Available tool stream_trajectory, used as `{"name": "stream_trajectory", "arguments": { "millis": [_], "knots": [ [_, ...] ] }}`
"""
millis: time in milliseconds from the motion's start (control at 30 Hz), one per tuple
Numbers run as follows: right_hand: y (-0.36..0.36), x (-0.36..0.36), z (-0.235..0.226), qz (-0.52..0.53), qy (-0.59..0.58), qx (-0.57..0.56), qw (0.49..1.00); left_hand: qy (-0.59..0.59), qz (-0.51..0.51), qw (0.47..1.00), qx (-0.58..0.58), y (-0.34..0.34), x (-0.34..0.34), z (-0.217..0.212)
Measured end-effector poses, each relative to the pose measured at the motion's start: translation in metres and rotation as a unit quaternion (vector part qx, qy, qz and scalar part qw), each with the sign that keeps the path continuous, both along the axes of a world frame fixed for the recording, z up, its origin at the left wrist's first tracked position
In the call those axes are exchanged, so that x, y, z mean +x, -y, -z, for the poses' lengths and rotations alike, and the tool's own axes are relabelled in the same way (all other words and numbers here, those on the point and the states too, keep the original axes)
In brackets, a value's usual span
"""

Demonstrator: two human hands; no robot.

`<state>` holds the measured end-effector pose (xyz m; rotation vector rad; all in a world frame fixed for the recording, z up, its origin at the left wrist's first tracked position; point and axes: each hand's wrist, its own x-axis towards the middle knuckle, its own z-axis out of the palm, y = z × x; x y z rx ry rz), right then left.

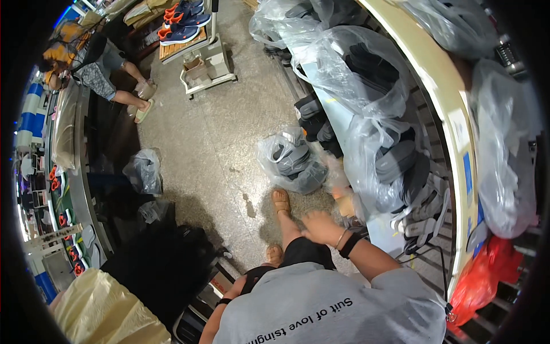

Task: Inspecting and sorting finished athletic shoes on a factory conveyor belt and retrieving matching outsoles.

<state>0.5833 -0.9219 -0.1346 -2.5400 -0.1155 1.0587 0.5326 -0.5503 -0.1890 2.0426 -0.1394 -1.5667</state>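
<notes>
My right hand [321, 226], with a black wristband and a thin bracelet, hovers above my right thigh, fingers loosely spread, and I see nothing in it. Just ahead of it a clear plastic bag of grey slippers [293, 160] lies on the floor by my sandalled foot [281, 202]. A blurred tan object [345, 203] sits to the hand's right, against a big clear bag of dark slippers [382, 166]. My left hand [240, 284] is down by my black shorts, mostly hidden; a black band circles that wrist.
Long shelving [452, 114] on the right carries several clear bags of dark footwear and a red bag [481, 275]. Another person [103, 71] crouches at the far left near a shoe rack [183, 28]. A small bag [143, 171] and a dark heap [160, 264] lie on the speckled floor.
</notes>
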Motion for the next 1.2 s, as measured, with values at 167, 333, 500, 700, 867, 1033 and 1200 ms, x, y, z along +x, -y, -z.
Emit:
{"name": "stream_trajectory", "arguments": {
  "millis": [167, 333, 500, 700, 867, 1033, 1200],
  "knots": [
    [-0.005, -0.006, 0.049, -0.043, -0.102, 0.113, 0.987, -0.018, -0.112, 0.991, 0.07, -0.023, -0.001, -0.015],
    [-0.006, 0.004, 0.069, 0.025, -0.194, 0.185, 0.963, -0.008, -0.149, 0.967, 0.206, -0.017, 0.024, -0.038],
    [-0.011, 0.0, 0.093, 0.025, -0.185, 0.188, 0.964, -0.021, -0.163, 0.973, 0.163, -0.016, 0.039, -0.029],
    [-0.02, 0.002, 0.081, 0.085, -0.202, 0.134, 0.966, -0.003, 0.009, 0.995, 0.095, 0.015, 0.091, -0.002],
    [-0.047, -0.015, 0.078, 0.207, -0.196, 0.048, 0.957, -0.073, 0.224, 0.967, 0.095, 0.039, 0.135, 0.032],
    [-0.095, -0.054, 0.081, 0.356, -0.107, 0.064, 0.926, -0.121, 0.338, 0.921, 0.149, 0.048, 0.152, 0.043],
    [-0.136, -0.056, 0.092, 0.408, -0.073, 0.029, 0.909, -0.133, 0.376, 0.907, 0.134, 0.031, 0.167, 0.053]
  ]
}}
